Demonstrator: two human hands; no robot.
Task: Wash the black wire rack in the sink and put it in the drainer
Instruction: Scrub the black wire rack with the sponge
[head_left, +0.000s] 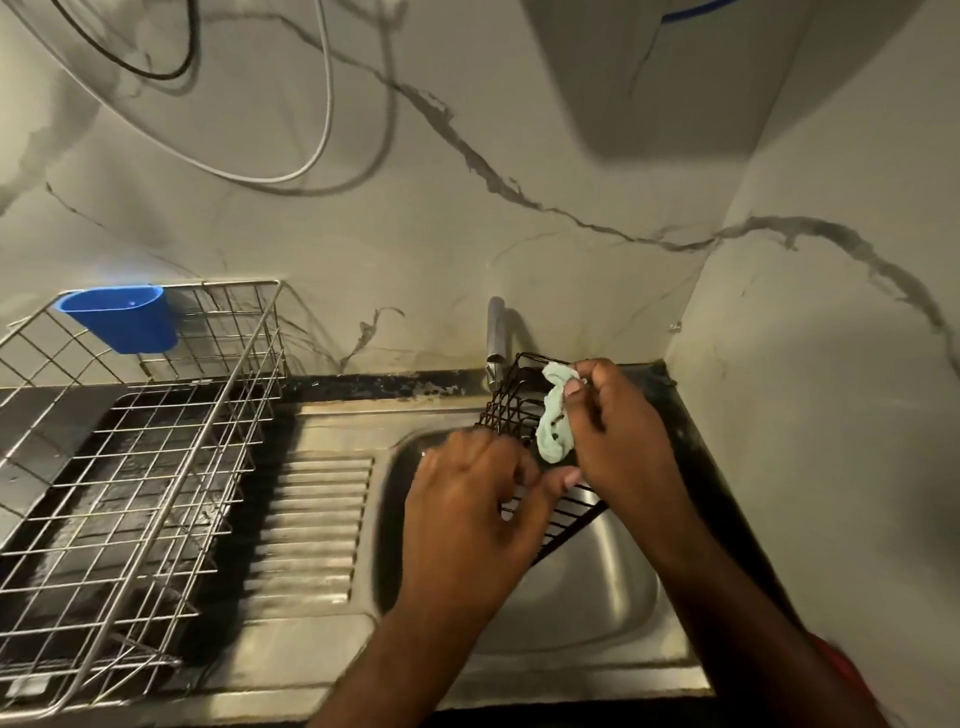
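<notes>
The black wire rack (511, 402) is held tilted over the steel sink (597, 587), just under the tap (496, 338). My left hand (470, 512) grips the rack's near side, fingers curled round its wires. My right hand (615, 436) pinches a pale green cloth (555, 415) and holds it against the rack's upper part. Both hands hide the rack's middle. The metal wire drainer (140, 467) stands to the left on the counter.
A blue plastic cup (122, 318) hangs on the drainer's back left rim. The ribbed draining board (311, 525) lies between drainer and basin. The marbled wall stands close behind and to the right. Cables hang above.
</notes>
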